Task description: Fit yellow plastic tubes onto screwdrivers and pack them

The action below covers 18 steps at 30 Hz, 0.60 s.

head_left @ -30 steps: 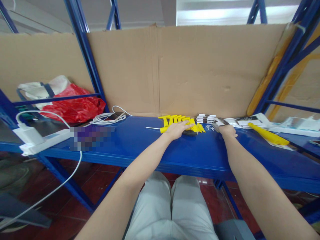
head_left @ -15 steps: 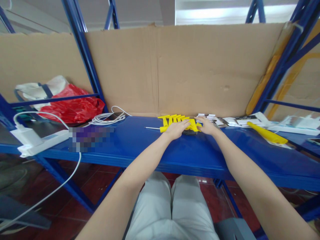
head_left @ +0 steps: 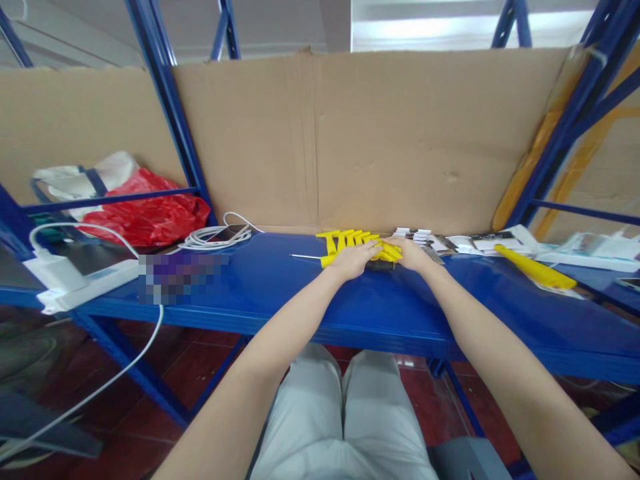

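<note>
On the blue shelf top, my left hand [head_left: 354,259] curls over a bunch of yellow plastic pieces [head_left: 390,253]. My right hand [head_left: 407,253] is closed against the right end of that bunch, its fingertips partly hidden. A dark flat object [head_left: 380,265] shows underneath the pieces, between the hands. Just behind and left of my left hand stands a row of several yellow T-shaped pieces [head_left: 345,237]. Left of that hand lies a screwdriver [head_left: 306,257], its thin metal shaft pointing left and its yellow handle partly covered.
Papers and small packets [head_left: 483,241] lie along the back right, with a long yellow object [head_left: 537,267] in front. On the left are a coiled white cable [head_left: 210,237], a red plastic bag [head_left: 150,210] and a white power strip [head_left: 100,283]. A cardboard panel [head_left: 400,140] closes off the back.
My right hand has moved slightly left and its spread fingers have closed onto the yellow pieces, which have shifted a little. My left hand stays nearly where it was.
</note>
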Tool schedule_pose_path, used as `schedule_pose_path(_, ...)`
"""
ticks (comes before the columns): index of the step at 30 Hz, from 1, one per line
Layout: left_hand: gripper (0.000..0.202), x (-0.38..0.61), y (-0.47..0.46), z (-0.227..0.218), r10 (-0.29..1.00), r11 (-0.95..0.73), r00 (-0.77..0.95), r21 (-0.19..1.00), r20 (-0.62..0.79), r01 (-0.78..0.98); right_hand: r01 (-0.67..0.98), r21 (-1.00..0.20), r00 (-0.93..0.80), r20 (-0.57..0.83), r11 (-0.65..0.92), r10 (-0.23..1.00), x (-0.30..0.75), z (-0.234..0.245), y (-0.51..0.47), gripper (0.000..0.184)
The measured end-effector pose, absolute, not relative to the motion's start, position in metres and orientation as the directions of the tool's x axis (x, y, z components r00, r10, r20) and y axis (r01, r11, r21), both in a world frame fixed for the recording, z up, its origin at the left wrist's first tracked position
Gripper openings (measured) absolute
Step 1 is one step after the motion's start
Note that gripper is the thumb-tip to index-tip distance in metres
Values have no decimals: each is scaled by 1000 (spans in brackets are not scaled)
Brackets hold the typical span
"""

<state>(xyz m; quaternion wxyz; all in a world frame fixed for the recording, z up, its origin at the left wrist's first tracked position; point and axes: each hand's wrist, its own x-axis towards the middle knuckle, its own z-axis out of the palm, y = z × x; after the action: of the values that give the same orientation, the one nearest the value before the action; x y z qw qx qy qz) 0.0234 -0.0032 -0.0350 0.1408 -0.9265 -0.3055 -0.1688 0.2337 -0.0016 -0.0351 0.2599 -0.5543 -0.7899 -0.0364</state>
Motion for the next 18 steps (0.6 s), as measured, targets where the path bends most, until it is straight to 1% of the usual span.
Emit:
schedule_pose_path(3,63,23,-3,-35,523,-779,754,-137,397,612,942,-217,-141,433,255,890,231,-30,-8,33)
schedule_pose_path(6,65,22,-4,-34,526,-782,753,-123,394,611,971,-213,-12,416,110,909,229,-26,-12,29)
schedule_pose_path(8,66,22,-5,-33,529,-782,752,-119,392,612,968,-250,91,387,10,918,230,-24,-13,30)
schedule_pose_path(12,64,22,-5,-33,536,-778,746,-110,396,618,905,-388,301,288,-176,909,237,-27,-12,35)
schedule_pose_path(14,64,22,-4,-33,535,-779,743,-106,401,618,875,-431,356,260,-222,898,242,-31,-9,34)
schedule_pose_path(18,68,22,-2,-35,525,-784,748,-110,406,611,850,-457,410,263,-261,873,250,-41,-1,29)
